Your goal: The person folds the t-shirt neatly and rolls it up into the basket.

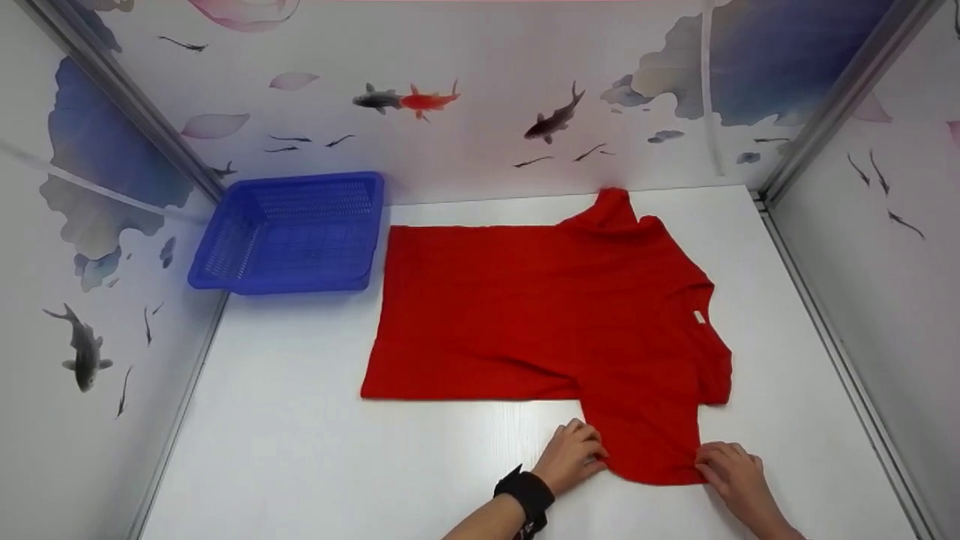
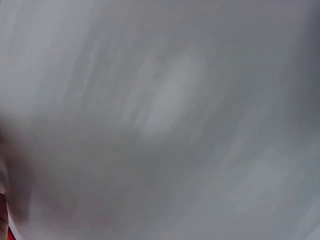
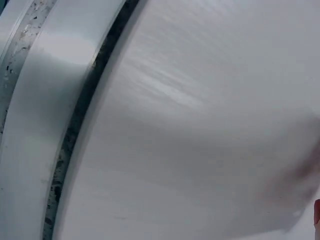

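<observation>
Nearest the camera, a black wristband (image 1: 525,495) is circling the person's left wrist, and just beyond it the left hand (image 1: 571,457) is pinching the edge of a red T-shirt (image 1: 487,307) at its near sleeve (image 1: 649,442), the fingers curling in against the cloth. Across that same sleeve, the right hand (image 1: 733,474) is gripping the outer corner between thumb and fingers, so the sleeve end is lying between the two hands. The shirt is lying spread out on a white surface (image 1: 300,450), its hem pointing left and its neck opening pointing right, where a small white label (image 1: 699,317) is showing. Its far sleeve (image 1: 611,211) is sticking out toward the back wall (image 1: 480,142), which is bearing a print of fish and petals. Some creases are running through the cloth near the underarm of the near sleeve. Toward the back left corner, a blue basket (image 1: 307,259) with mesh sides is standing just beside the hem. Both wrist views are showing mostly pale blur, the right one also catching a metal rail (image 3: 65,75), so how firmly the fingers are holding is hard to judge.
</observation>
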A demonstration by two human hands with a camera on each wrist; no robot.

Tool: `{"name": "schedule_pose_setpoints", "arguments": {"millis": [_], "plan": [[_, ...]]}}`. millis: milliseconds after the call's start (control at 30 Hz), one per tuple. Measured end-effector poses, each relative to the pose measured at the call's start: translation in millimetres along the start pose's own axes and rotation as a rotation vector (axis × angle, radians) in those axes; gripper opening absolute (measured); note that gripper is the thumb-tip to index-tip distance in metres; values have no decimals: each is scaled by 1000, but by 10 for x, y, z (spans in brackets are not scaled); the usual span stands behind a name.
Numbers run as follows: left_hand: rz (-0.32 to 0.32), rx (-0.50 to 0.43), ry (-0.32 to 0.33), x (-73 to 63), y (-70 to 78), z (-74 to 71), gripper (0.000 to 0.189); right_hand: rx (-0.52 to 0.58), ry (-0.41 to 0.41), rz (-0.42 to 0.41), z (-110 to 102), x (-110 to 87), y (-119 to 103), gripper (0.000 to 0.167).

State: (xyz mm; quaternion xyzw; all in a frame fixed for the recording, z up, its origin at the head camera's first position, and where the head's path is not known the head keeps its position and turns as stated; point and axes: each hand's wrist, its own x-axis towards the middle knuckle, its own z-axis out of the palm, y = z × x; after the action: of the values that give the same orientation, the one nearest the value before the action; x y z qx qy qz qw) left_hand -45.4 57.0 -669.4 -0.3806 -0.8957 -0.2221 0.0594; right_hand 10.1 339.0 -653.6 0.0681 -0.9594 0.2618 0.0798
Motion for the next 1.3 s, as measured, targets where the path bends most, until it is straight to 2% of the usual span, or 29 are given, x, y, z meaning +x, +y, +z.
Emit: {"name": "schedule_pose_setpoints", "arguments": {"millis": [167,300,500,633,833,1000,1100,1300], "plan": [[-32,-20,15,101,-15,-72,9,-9,-46,-79,-19,77,-9,32],[-74,-39,-9,158,-8,-104,9,20,-35,-185,21,41,24,34],[-67,-20,-21,208,-3,-120,8,-3,-12,-240,60,-4,54,37],[-62,-7,-22,220,-14,-136,7,-17,5,-259,89,16,20,37],[-52,-44,6,266,-32,-176,7,-37,-71,-199,59,76,-35,33],[-70,-70,67,425,-98,-263,8,34,51,-183,-40,334,-60,34],[-106,-82,101,561,-170,-349,9,32,129,-229,-144,603,-78,31],[-177,-90,136,878,-352,-578,12,17,209,-316,-331,1192,-161,25]]}}
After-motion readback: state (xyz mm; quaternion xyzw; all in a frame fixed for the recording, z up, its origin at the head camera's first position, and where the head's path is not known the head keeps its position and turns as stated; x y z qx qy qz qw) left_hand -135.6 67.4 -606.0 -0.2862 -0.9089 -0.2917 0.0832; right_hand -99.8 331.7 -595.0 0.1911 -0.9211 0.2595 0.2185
